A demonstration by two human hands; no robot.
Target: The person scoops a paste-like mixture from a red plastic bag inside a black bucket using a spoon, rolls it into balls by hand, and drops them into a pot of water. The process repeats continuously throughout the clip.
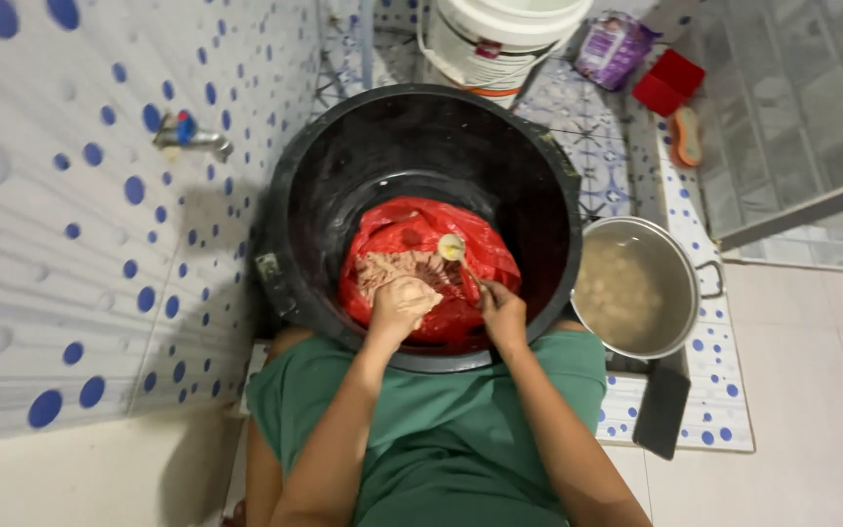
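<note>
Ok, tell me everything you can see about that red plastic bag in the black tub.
The red plastic bag is thin, glossy and crumpled, lying open inside the big black tub, toward the side nearest the person. Its mouth is spread, showing a pale pinkish-brown lumpy mass inside; what it is I cannot tell. A small round cream-coloured piece rests on top. The left hand is pressed into the contents, and the right hand holds the bag's edge.
</note>
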